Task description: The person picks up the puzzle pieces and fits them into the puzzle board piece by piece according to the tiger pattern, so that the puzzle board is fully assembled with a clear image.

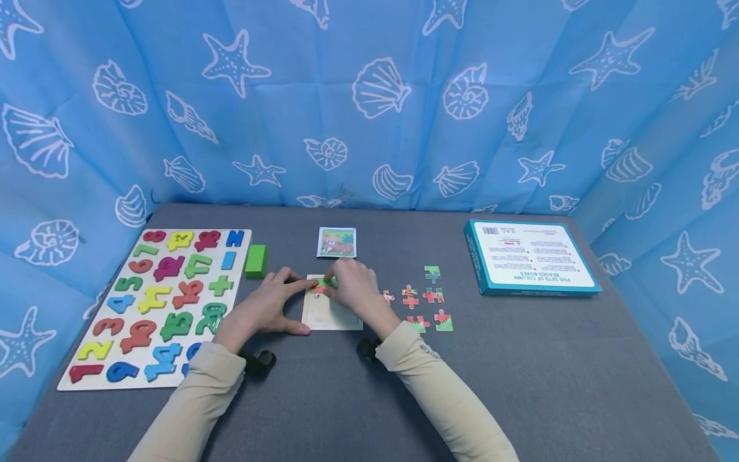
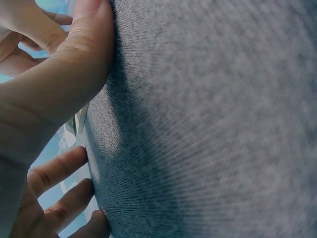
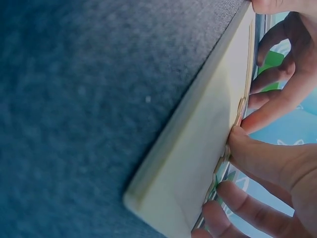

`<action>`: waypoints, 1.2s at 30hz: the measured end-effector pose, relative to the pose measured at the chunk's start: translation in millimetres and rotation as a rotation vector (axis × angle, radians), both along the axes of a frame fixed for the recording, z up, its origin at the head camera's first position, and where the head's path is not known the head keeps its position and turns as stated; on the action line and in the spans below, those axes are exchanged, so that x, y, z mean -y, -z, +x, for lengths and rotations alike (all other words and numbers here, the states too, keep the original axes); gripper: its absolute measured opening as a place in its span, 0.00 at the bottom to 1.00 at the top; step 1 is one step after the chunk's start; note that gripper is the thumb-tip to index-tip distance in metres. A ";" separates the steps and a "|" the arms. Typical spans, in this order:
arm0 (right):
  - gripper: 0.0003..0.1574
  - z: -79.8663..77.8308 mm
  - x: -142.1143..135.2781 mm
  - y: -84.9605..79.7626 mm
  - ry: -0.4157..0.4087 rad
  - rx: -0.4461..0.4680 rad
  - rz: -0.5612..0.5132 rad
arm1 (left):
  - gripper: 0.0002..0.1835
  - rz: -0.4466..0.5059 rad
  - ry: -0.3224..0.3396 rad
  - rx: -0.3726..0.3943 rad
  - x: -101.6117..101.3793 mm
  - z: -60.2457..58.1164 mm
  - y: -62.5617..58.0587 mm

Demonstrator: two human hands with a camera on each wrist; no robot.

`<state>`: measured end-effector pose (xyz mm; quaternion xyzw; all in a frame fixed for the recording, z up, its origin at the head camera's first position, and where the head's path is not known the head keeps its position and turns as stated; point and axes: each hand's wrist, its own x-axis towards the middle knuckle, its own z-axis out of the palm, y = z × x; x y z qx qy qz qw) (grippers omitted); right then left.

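Note:
A pale wooden puzzle tray (image 1: pixel 331 318) lies on the table, with red and green jigsaw pieces (image 1: pixel 317 289) along its far edge. My left hand (image 1: pixel 267 304) is spread at the tray's left side, thumb by the near corner, index finger touching a piece at the far left. Over the far part, my right hand (image 1: pixel 354 287) pinches a puzzle piece (image 3: pixel 220 171) seated low against the tray; its fingers partly hide it. To the right lie several loose jigsaw pieces (image 1: pixel 410 298), one partly behind my right wrist. A small picture card (image 1: pixel 337 243) showing an animal sits beyond the tray.
A white board of colourful numbers (image 1: pixel 138 308) lies at the left, partly under my left forearm. Next to it stands a green block (image 1: pixel 256 262). A teal and white box (image 1: pixel 534 258) is at the right. A blue shell-patterned curtain (image 1: pixel 369 128) borders the grey table.

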<state>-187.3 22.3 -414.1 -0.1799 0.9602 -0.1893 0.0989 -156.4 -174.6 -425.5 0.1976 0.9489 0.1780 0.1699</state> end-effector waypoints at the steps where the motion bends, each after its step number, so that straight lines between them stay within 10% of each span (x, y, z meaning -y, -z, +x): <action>1: 0.14 -0.1 -0.1 0.1 -0.002 -0.001 0.004 | 0.50 0.000 -0.001 0.000 -0.2 -0.1 0.0; 17: 0.15 -2.1 -18.8 -9.1 0.008 -0.086 0.010 | 0.49 -0.013 -0.001 0.012 -1.1 0.1 -0.9; 36: 0.24 -14.8 -105.8 -25.3 0.135 -0.138 0.044 | 0.50 -0.022 -0.007 0.026 -1.3 -1.5 -0.2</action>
